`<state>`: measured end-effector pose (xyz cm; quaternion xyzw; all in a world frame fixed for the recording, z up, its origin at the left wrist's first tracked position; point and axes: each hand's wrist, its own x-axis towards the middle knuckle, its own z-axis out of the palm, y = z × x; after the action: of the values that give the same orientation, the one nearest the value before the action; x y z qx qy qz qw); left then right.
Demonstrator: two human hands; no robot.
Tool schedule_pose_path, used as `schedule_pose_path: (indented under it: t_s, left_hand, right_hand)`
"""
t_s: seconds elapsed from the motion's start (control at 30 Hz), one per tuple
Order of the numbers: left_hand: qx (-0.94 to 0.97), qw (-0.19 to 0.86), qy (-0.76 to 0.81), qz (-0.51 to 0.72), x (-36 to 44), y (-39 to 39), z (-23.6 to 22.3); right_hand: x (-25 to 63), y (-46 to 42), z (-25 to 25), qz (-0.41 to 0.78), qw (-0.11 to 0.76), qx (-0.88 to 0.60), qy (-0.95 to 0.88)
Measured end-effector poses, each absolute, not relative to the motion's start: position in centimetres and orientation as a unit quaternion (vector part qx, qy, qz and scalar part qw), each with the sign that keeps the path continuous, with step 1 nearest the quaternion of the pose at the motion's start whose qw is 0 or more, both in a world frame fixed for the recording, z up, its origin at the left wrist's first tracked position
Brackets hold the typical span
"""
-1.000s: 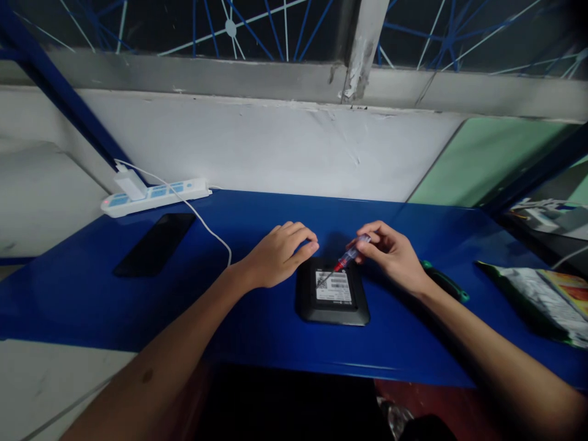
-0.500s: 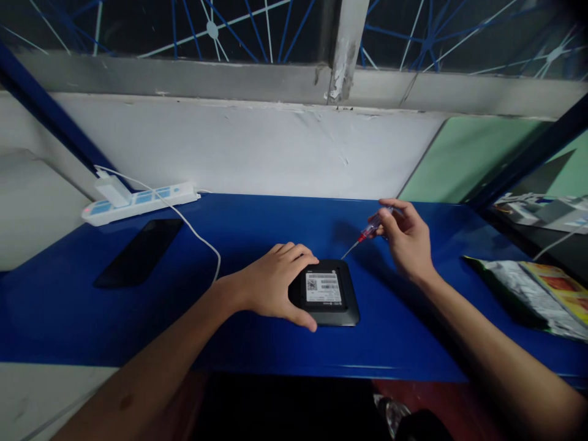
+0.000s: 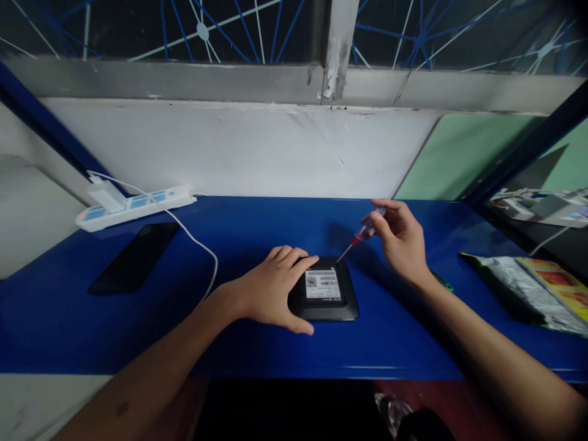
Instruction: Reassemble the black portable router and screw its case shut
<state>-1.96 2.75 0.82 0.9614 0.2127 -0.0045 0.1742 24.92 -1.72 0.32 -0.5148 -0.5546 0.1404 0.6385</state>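
Spanning left side of black device [image 3: 324, 286], left hand [image 3: 271, 286] spread wide, firmness of hold unclear. Right hand [image 3: 401, 242] pinching screwdriver [image 3: 357, 237], its long axis slanting down-left toward device's far-right corner. Device flat on worktop [image 3: 390, 343], left hand nearer.

Place: indoor desk nook; whether dormitory, home or office could not be told. Evidence: blue table [image 3: 257, 220] stood between blue posts [image 3: 59, 136], against scuffed white wall [image 3: 257, 147], beneath window [image 3: 239, 37]; power strip [image 3: 160, 201], phone [image 3: 133, 260] and foil packet [image 3: 519, 291] lay on it.
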Motion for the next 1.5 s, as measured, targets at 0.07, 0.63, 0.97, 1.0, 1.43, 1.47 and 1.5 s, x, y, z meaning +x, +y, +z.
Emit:
schedule_pose_path:
  t_s: [0.07, 0.63, 0.97, 1.0, 1.43, 1.47, 1.5]
  left_hand:
    - [0.96, 0.177, 0.216, 0.004, -1.8, 2.8, 0.7]
    - [0.96, 0.172, 0.219, 0.015, -1.6, 2.8, 0.6]
    - [0.958, 0.183, 0.218, 0.026, -1.4, 2.9, 0.3]
    - [0.958, 0.183, 0.219, 0.027, -1.4, 2.9, 0.3]
    - [0.961, 0.175, 0.21, 0.042, -1.4, 2.8, 0.2]
    - [0.961, 0.174, 0.21, 0.042, -1.4, 2.8, 0.2]
    - [0.961, 0.174, 0.211, 0.042, -1.4, 2.8, 0.2]
  right_hand:
    - [25.0, -1.8, 0.2, 0.139, 0.631, -0.518, -0.561]
    - [24.8, -2.5, -0.4, 0.08, 0.592, -0.541, -0.592]
    - [23.9, -2.9, -0.2, 0.111, 0.616, -0.495, -0.602]
    - [23.9, -2.8, -0.2, 0.115, 0.618, -0.495, -0.6]
    - [23.9, -2.9, -0.1, 0.084, 0.603, -0.525, -0.595]
    - [23.9, -2.9, -0.2, 0.097, 0.605, -0.519, -0.596]
    - [23.8, -3.0, -0.2, 0.111, 0.606, -0.513, -0.597]
